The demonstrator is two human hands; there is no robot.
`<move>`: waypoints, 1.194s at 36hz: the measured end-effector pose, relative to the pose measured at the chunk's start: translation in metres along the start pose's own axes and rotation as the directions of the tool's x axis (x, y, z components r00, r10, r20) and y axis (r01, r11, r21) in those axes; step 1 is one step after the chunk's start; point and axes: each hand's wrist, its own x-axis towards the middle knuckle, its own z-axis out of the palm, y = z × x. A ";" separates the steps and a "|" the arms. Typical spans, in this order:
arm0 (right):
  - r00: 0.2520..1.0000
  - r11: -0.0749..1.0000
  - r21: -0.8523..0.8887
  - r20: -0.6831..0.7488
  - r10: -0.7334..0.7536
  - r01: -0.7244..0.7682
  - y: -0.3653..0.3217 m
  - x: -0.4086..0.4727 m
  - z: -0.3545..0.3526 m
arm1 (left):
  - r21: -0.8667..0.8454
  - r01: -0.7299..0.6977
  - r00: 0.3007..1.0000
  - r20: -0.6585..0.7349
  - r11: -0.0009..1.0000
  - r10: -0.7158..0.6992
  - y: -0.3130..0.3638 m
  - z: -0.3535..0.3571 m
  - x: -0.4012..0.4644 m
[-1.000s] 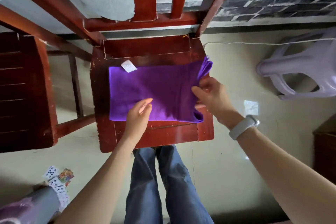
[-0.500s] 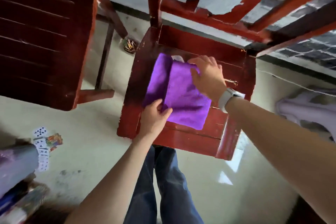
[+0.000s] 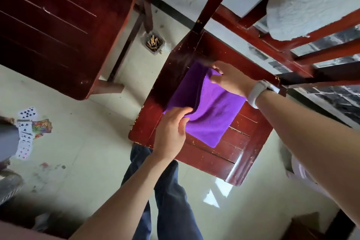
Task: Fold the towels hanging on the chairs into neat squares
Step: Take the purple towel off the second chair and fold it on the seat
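A purple towel (image 3: pixel 212 111), folded into a near square, lies on the seat of a red wooden chair (image 3: pixel 239 150). My left hand (image 3: pixel 171 132) pinches the near left corner of the towel's folded edge, thumb on top. My right hand (image 3: pixel 231 78) grips the far corner of the same edge, with a white band on its wrist. A pale grey towel (image 3: pixel 311 4) hangs over the chair's backrest at the upper right.
A second dark red chair (image 3: pixel 58 25) stands to the left. A small container of cigarette butts (image 3: pixel 153 43) sits on the floor between the chairs. Playing cards (image 3: pixel 27 128) lie scattered on the floor at left. My legs in jeans stand before the seat.
The wide towel was folded in half, right side over to the left, into a smaller square. Both hands moved to its left edge, and my view swung left.
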 end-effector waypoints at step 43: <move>0.762 0.942 -0.325 -0.588 -0.272 0.085 0.015 -0.062 0.103 | 0.562 -0.269 0.958 0.075 0.782 0.276 -0.017 -0.001 0.021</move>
